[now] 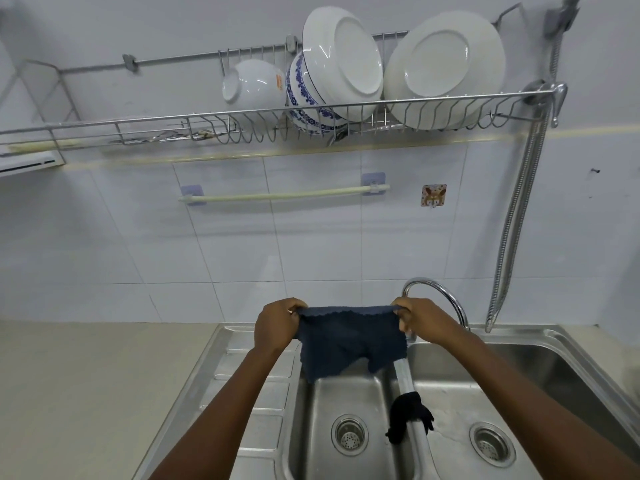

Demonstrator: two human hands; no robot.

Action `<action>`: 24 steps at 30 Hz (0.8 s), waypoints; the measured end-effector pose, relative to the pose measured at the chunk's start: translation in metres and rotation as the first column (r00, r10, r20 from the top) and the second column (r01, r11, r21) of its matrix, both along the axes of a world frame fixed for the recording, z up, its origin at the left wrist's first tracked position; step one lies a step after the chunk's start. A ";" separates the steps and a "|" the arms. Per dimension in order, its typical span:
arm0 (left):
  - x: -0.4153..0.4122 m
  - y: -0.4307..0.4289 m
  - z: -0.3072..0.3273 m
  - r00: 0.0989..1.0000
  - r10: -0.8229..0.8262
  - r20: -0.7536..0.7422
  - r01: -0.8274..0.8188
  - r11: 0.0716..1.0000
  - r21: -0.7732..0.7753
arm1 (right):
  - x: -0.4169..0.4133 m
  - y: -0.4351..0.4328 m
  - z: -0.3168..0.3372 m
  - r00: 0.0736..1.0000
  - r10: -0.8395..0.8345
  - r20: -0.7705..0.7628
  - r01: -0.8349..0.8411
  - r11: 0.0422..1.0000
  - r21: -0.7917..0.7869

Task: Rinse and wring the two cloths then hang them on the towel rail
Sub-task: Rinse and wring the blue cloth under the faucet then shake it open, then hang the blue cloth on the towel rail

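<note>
A dark blue cloth (349,339) hangs spread out above the left sink basin. My left hand (277,323) pinches its upper left corner and my right hand (417,320) pinches its upper right corner. A second, black cloth (408,415) lies bunched and draped over the divider between the two basins. The pale towel rail (284,195) is fixed to the tiled wall above, with nothing on it.
A steel double sink (519,393) with a ribbed drainboard (249,386) on the left. A curved tap (440,292) stands behind my right hand. A wire dish rack (311,112) with plates and bowls hangs above the rail. A metal hose (512,220) runs down at right.
</note>
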State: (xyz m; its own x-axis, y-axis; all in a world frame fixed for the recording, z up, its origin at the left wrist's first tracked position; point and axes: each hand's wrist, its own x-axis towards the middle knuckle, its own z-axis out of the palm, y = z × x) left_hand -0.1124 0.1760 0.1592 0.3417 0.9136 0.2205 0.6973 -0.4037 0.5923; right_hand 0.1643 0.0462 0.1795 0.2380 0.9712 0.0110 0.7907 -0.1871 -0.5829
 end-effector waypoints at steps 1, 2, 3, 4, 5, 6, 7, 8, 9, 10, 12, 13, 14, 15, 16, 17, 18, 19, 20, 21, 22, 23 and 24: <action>-0.001 0.001 0.001 1.000 -0.026 0.017 0.026 1.000 -0.001 | -0.001 0.000 -0.002 1.000 0.005 0.008 -0.005 1.000 -0.013; -0.003 0.002 0.001 0.998 -0.055 0.032 0.056 0.998 -0.001 | -0.002 -0.001 -0.005 0.999 -0.005 0.036 0.005 1.000 0.000; -0.004 0.003 0.000 0.996 -0.075 0.040 0.075 0.997 0.001 | -0.003 -0.001 -0.007 0.997 -0.013 0.074 0.012 1.000 0.011; -0.006 0.003 -0.001 0.996 -0.076 0.043 0.077 0.997 0.001 | -0.004 -0.002 -0.009 0.996 -0.012 0.093 0.012 1.000 0.007; -0.007 0.003 -0.003 0.997 -0.060 0.046 0.060 0.998 0.000 | -0.005 -0.001 -0.010 0.996 -0.007 0.092 0.007 1.000 0.003; -0.009 0.004 -0.004 0.998 -0.037 0.048 0.037 0.999 0.006 | -0.005 -0.002 -0.011 0.996 -0.007 0.086 0.007 1.000 0.003; -0.010 0.004 -0.005 0.998 -0.023 0.050 0.022 1.000 0.019 | -0.005 -0.001 -0.012 0.996 -0.013 0.085 0.012 1.000 0.013; -0.012 0.004 -0.004 0.999 -0.020 0.049 0.018 0.999 0.028 | -0.007 -0.001 -0.012 0.996 -0.021 0.088 0.019 1.000 0.023; -0.013 0.004 -0.002 0.999 -0.016 0.050 0.014 1.000 0.027 | -0.007 -0.001 -0.012 0.995 -0.026 0.093 0.022 0.999 0.040; -0.013 0.004 0.000 0.998 -0.007 0.057 0.005 1.000 0.027 | -0.008 -0.001 -0.011 0.995 -0.030 0.093 0.025 0.998 0.057; -0.015 0.006 0.002 0.999 0.002 0.036 -0.003 0.999 0.033 | -0.010 0.000 -0.009 0.996 -0.033 0.083 0.027 0.997 0.072; -0.017 0.007 0.002 1.000 -0.014 -0.023 0.015 1.000 0.013 | -0.011 0.001 -0.008 0.995 -0.032 0.090 0.025 0.997 0.073; -0.018 0.007 0.001 0.992 -0.042 -0.119 0.040 0.999 -0.015 | -0.011 0.001 -0.008 0.994 -0.032 0.100 0.025 0.998 0.065; -0.020 0.007 -0.002 0.975 -0.065 -0.213 0.057 0.997 -0.046 | -0.009 0.001 -0.010 0.994 -0.025 0.110 0.020 0.999 0.049; -0.022 0.007 -0.005 0.959 -0.078 -0.274 0.061 0.996 -0.069 | -0.009 0.001 -0.012 0.993 -0.016 0.121 0.013 1.000 0.019; -0.025 0.006 -0.007 0.949 -0.084 -0.304 0.063 0.995 -0.078 | -0.010 0.001 -0.015 0.992 -0.004 0.124 0.005 1.000 -0.014; -0.029 0.005 -0.007 0.943 -0.075 -0.325 0.056 0.996 -0.068 | -0.011 0.001 -0.015 0.994 -0.001 0.113 0.006 0.999 -0.044; -0.033 0.008 -0.005 0.935 -0.052 -0.351 0.049 0.999 -0.019 | -0.013 0.002 -0.014 0.996 -0.005 0.090 0.010 0.998 -0.057; -0.038 0.011 0.000 0.924 -0.025 -0.381 0.041 0.999 0.034 | -0.017 0.005 -0.008 0.998 -0.014 0.060 0.017 0.998 -0.055; -0.043 0.017 0.006 0.924 -0.002 -0.381 0.031 0.997 0.068 | -0.022 0.010 0.000 1.000 -0.018 0.019 0.019 0.999 -0.040; -0.049 0.026 0.014 0.930 0.013 -0.366 0.017 0.997 0.079 | -0.029 0.016 0.011 0.997 -0.037 -0.069 0.035 0.999 -0.024; -0.054 0.035 0.024 0.938 0.022 -0.346 0.002 0.998 0.070 | -0.035 0.024 0.024 0.976 -0.059 -0.207 0.058 0.998 -0.011; -0.059 0.045 0.036 0.943 0.030 -0.330 -0.012 0.998 0.056 | -0.041 0.033 0.037 0.931 -0.081 -0.356 0.083 0.997 -0.009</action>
